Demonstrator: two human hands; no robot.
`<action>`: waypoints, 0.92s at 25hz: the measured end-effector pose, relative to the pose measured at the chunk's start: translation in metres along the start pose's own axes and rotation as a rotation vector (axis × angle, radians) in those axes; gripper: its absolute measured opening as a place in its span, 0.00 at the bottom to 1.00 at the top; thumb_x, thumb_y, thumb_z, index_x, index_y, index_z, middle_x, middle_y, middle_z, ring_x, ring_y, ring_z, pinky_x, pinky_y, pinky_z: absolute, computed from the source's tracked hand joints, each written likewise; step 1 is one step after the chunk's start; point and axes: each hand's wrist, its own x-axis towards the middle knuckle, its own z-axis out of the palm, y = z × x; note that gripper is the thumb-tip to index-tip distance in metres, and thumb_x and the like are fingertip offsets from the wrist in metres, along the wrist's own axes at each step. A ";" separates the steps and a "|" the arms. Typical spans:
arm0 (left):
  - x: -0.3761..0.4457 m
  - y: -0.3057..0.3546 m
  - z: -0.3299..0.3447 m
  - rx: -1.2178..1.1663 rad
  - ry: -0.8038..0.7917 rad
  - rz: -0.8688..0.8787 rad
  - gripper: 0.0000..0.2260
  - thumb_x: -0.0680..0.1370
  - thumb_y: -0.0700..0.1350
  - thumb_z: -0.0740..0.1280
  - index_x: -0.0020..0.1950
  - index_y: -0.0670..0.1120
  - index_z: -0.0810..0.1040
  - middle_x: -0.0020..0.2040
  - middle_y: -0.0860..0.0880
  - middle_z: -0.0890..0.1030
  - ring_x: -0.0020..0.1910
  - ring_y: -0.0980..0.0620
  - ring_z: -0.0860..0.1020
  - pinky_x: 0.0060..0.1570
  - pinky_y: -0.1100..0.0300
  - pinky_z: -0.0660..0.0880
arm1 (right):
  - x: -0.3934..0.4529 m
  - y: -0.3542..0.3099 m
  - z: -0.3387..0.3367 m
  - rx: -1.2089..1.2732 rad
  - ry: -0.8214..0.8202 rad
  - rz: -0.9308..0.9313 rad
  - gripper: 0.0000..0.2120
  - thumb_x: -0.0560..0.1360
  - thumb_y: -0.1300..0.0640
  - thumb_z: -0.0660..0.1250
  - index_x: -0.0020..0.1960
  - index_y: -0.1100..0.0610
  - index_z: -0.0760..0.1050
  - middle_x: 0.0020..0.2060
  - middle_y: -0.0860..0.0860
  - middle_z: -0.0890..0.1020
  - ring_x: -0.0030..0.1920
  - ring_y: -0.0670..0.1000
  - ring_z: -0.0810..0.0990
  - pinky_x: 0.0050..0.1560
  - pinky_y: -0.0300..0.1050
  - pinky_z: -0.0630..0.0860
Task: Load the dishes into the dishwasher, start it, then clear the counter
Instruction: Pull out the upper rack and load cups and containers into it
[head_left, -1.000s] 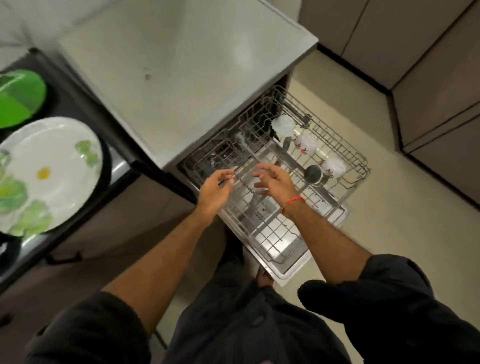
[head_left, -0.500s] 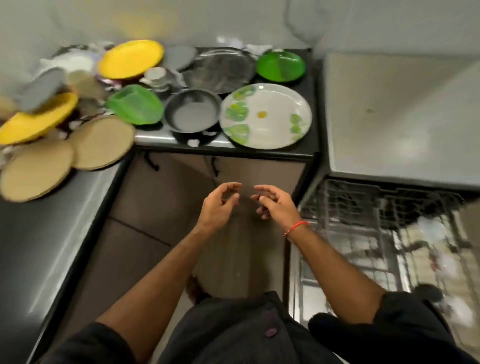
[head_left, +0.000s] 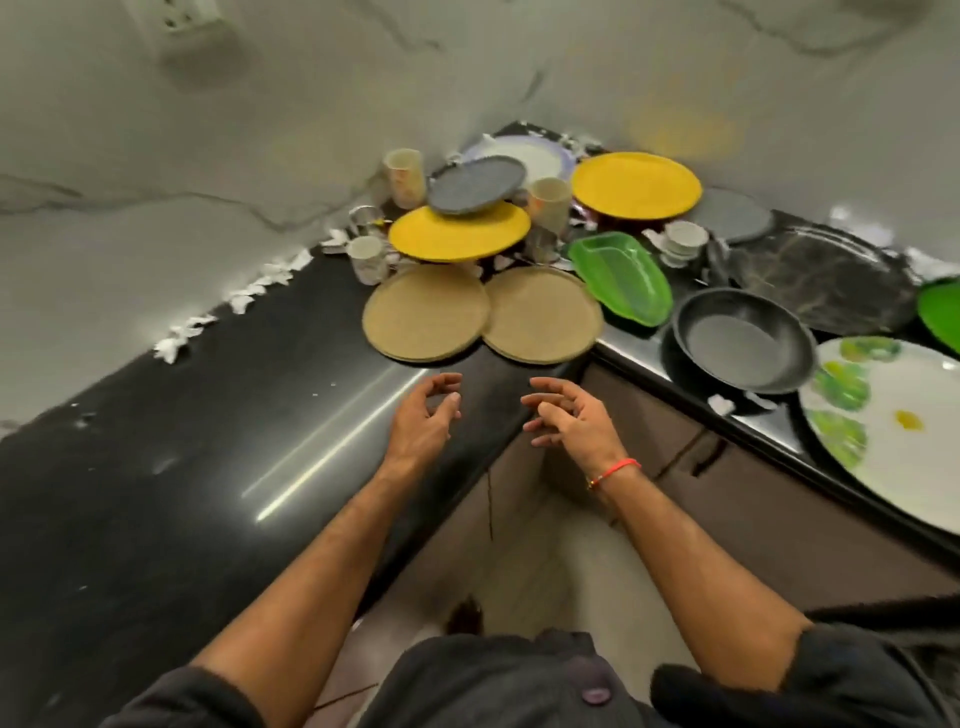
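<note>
Both hands, left (head_left: 422, 422) and right (head_left: 574, 418), hover empty (fingers loosely curled) over the counter's (head_left: 218, 441) inner corner, near two tan plates (head_left: 427, 314).

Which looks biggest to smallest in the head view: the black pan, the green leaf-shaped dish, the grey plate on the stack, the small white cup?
1. Black pan
2. Green leaf-shaped dish, though the pan sits nearer the camera, so this is unsure
3. Grey plate
4. Small white cup

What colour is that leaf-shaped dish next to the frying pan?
Bright green: the leaf-shaped dish lies left of the black frying pan, seen in the head view.
</note>
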 end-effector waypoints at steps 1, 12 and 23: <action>0.012 0.002 -0.016 -0.011 0.032 -0.032 0.12 0.83 0.45 0.65 0.66 0.51 0.78 0.59 0.54 0.80 0.50 0.53 0.83 0.44 0.55 0.82 | 0.015 -0.007 0.017 0.002 -0.026 -0.002 0.13 0.81 0.66 0.61 0.60 0.53 0.76 0.53 0.57 0.83 0.42 0.53 0.82 0.41 0.47 0.80; 0.149 -0.003 -0.089 0.061 0.180 -0.102 0.14 0.81 0.47 0.68 0.66 0.54 0.76 0.60 0.55 0.79 0.56 0.52 0.80 0.60 0.46 0.79 | 0.139 -0.049 0.090 0.065 -0.152 0.031 0.20 0.79 0.66 0.65 0.70 0.55 0.71 0.66 0.51 0.76 0.58 0.55 0.82 0.51 0.50 0.83; 0.342 -0.001 -0.070 0.441 0.200 -0.101 0.38 0.76 0.51 0.74 0.80 0.46 0.59 0.77 0.41 0.65 0.75 0.41 0.65 0.72 0.41 0.66 | 0.234 -0.054 0.068 -0.013 -0.314 0.131 0.17 0.80 0.65 0.65 0.67 0.53 0.75 0.64 0.51 0.79 0.57 0.54 0.83 0.56 0.53 0.81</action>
